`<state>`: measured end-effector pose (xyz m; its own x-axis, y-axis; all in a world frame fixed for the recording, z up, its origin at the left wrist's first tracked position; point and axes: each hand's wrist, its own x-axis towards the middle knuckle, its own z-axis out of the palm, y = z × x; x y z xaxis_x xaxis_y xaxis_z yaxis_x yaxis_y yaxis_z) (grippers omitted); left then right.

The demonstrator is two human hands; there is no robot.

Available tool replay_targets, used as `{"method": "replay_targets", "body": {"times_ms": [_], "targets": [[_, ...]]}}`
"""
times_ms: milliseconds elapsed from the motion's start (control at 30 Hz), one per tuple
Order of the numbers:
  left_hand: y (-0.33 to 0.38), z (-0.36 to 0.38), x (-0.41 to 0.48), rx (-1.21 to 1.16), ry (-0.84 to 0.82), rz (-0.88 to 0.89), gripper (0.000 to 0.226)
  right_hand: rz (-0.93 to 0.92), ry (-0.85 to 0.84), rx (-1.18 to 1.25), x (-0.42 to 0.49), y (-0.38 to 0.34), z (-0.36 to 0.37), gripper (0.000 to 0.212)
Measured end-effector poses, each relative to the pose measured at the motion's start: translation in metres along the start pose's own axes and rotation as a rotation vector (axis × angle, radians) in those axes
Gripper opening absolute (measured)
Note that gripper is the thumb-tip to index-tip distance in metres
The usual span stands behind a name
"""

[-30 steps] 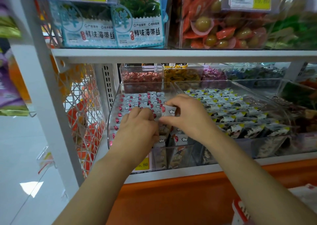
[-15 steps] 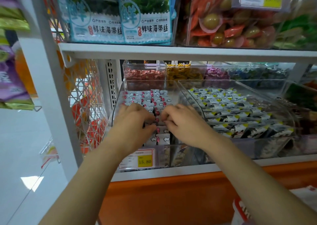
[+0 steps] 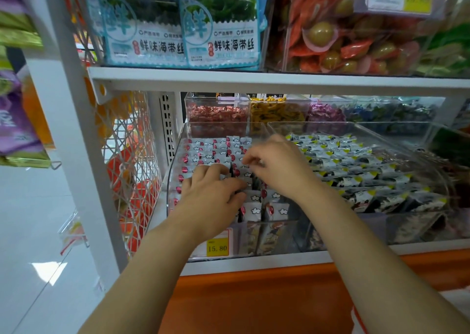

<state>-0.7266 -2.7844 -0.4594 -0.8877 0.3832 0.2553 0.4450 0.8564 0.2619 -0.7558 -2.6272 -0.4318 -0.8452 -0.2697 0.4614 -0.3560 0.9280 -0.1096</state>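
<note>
1. Here, white packets (image 3: 216, 153) fill the clear bin (image 3: 175, 173) at the shelf's (image 3: 254, 263) left end.
2. Left hand (image 3: 211, 196) curls over the near rows, gripping packets.
3. Right hand (image 3: 279, 167) pinches one packet farther back.

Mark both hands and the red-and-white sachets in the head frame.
left hand (image 3: 211, 196): head view, middle of the back of the hand.
right hand (image 3: 279, 167): head view, middle of the back of the hand.
red-and-white sachets (image 3: 203, 151): head view, on the back rows beyond the left hand.
</note>
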Motion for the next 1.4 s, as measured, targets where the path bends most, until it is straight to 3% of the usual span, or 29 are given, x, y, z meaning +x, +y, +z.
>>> {"method": "replay_targets", "body": {"times_ms": [133, 233, 433, 567, 667, 767, 900, 1100, 1167, 1267, 1400], "targets": [[-0.002, -0.002, 0.001, -0.020, 0.009, 0.008, 0.034, -0.020, -0.117, -0.182, 0.004, -0.004, 0.006, 0.016], [-0.004, -0.005, 0.001, -0.068, 0.047, -0.002, 0.036, -0.034, -0.078, -0.153, 0.003, -0.004, 0.008, 0.006], [-0.007, -0.015, 0.001, -0.210, 0.188, -0.061, 0.033, 0.054, 0.089, 0.334, -0.010, -0.001, -0.005, 0.006], [-0.004, -0.018, -0.001, -0.296, 0.240, -0.075, 0.034, 0.135, 0.270, 0.486, -0.021, 0.001, -0.014, 0.007], [-0.002, -0.017, -0.001, -0.392, 0.256, -0.073, 0.038, 0.239, 0.437, 0.678, -0.031, 0.003, -0.019, 0.016], [-0.001, -0.018, -0.002, -0.563, 0.253, -0.090, 0.036, 0.383, 0.500, 0.969, -0.041, 0.002, -0.023, 0.015], [0.002, -0.019, -0.004, -0.871, 0.227, -0.148, 0.021, 0.516, 0.472, 1.363, -0.047, -0.005, -0.020, 0.012], [0.006, -0.025, -0.004, -1.486, 0.205, -0.306, 0.020, 0.530, 0.317, 1.817, -0.052, -0.008, -0.020, 0.005], [0.006, -0.028, -0.005, -1.619, 0.237, -0.349, 0.020, 0.533, 0.252, 1.900, -0.053, -0.008, -0.019, 0.009], [0.005, -0.028, -0.005, -1.637, 0.301, -0.411, 0.019, 0.534, 0.194, 1.991, -0.054, -0.010, -0.018, 0.024], [0.005, -0.030, -0.005, -1.829, 0.291, -0.463, 0.008, 0.521, 0.167, 1.997, -0.055, -0.009, -0.017, 0.019]]}}
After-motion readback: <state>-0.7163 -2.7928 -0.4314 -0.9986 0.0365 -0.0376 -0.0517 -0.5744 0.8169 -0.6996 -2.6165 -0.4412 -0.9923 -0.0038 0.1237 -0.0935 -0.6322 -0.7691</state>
